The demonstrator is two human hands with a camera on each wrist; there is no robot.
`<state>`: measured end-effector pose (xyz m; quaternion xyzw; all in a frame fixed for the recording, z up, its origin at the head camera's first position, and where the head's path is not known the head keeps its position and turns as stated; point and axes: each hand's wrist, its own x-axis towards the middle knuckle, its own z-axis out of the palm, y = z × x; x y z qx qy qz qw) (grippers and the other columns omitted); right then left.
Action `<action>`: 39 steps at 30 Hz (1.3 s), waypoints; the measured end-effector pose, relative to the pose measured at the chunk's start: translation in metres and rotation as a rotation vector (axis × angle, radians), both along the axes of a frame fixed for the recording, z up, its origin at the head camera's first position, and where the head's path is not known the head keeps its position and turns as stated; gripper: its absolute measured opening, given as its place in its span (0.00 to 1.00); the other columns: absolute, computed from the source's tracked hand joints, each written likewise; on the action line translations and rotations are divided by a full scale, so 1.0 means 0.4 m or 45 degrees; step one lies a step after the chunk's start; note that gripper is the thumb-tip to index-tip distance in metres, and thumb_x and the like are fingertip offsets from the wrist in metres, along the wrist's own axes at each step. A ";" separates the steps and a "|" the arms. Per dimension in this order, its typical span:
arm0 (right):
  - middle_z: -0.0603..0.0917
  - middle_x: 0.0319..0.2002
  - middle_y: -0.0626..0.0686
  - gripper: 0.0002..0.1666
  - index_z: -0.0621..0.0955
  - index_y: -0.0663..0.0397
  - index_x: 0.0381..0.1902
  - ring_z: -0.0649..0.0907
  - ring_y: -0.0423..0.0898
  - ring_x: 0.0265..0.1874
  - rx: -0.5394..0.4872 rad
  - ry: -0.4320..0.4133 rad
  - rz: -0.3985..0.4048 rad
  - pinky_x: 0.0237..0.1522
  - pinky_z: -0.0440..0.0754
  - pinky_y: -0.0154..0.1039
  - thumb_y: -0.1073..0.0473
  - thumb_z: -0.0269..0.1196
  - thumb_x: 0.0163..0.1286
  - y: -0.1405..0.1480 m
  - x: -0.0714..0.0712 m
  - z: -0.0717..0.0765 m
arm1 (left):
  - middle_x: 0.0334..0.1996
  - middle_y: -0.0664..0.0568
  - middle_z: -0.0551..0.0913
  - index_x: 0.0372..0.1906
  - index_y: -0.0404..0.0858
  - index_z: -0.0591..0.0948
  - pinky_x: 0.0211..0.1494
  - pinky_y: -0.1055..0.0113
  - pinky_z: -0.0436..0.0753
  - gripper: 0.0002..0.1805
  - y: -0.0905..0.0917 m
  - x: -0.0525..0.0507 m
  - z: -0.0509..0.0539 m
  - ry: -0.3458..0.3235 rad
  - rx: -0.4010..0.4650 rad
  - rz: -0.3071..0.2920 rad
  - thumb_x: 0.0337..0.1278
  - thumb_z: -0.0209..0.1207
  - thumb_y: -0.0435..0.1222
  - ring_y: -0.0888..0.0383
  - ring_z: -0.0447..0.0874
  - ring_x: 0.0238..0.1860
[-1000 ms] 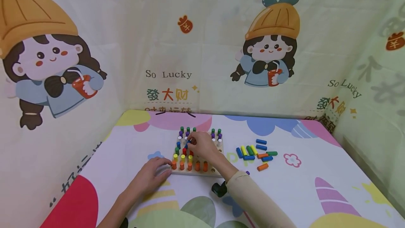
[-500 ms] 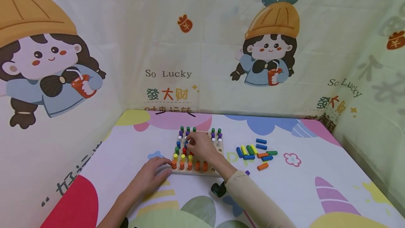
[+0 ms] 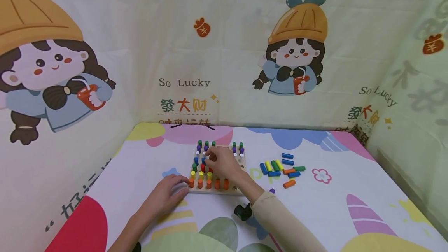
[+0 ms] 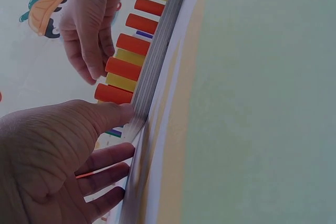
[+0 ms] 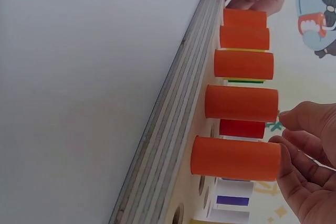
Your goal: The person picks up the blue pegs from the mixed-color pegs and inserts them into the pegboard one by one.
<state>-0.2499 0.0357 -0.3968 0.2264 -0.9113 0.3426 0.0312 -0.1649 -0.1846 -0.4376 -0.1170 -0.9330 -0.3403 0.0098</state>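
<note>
Five orange cylindrical pegs [image 3: 209, 184] stand upright along the near edge of a pale wooden pegboard [image 3: 217, 192], which lies on the counter [image 3: 315, 213] with its white, brightly printed cover. Of the two bare hands, the left hand [image 3: 171, 192] is at the board's near left corner, its thumb touching it and its other fingers stretched and slightly spread. The right hand [image 3: 222, 162] reaches over the board, thumb and forefinger bent toward each other beside a blue cylindrical peg [image 3: 203, 160], the second from the left in its row; I cannot tell whether they pinch it or merely rest near it. White, purple and green pegs stand in the far rows, partly hidden by that hand. To the board's right lies a loose scatter of blue, yellow, green and orange cylindrical pegs [image 3: 274, 174]. One purple peg [image 3: 272, 191] pokes out beside the beige sleeve [image 3: 285, 221], and a black object [image 3: 242, 212] sits at the sleeve's other side, partly covered.
</note>
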 end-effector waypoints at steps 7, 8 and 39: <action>0.85 0.34 0.46 0.08 0.85 0.53 0.46 0.81 0.40 0.34 -0.018 0.036 0.001 0.39 0.81 0.30 0.59 0.68 0.71 0.016 0.021 0.010 | 0.50 0.57 0.82 0.48 0.52 0.84 0.63 0.45 0.77 0.08 -0.001 -0.003 -0.005 -0.007 0.004 0.005 0.68 0.65 0.40 0.53 0.79 0.55; 0.85 0.35 0.46 0.08 0.86 0.54 0.46 0.81 0.41 0.34 -0.023 0.048 0.006 0.40 0.82 0.30 0.59 0.68 0.71 0.019 0.024 0.012 | 0.50 0.58 0.82 0.49 0.52 0.84 0.63 0.45 0.77 0.08 -0.001 -0.004 -0.005 -0.010 0.002 0.006 0.68 0.65 0.41 0.53 0.79 0.55; 0.86 0.38 0.49 0.14 0.86 0.58 0.50 0.83 0.43 0.36 -0.053 0.123 0.019 0.38 0.83 0.32 0.61 0.69 0.69 0.118 0.095 0.006 | 0.51 0.55 0.83 0.49 0.51 0.84 0.64 0.43 0.76 0.08 -0.005 0.003 0.002 0.015 -0.002 -0.014 0.68 0.65 0.41 0.50 0.79 0.57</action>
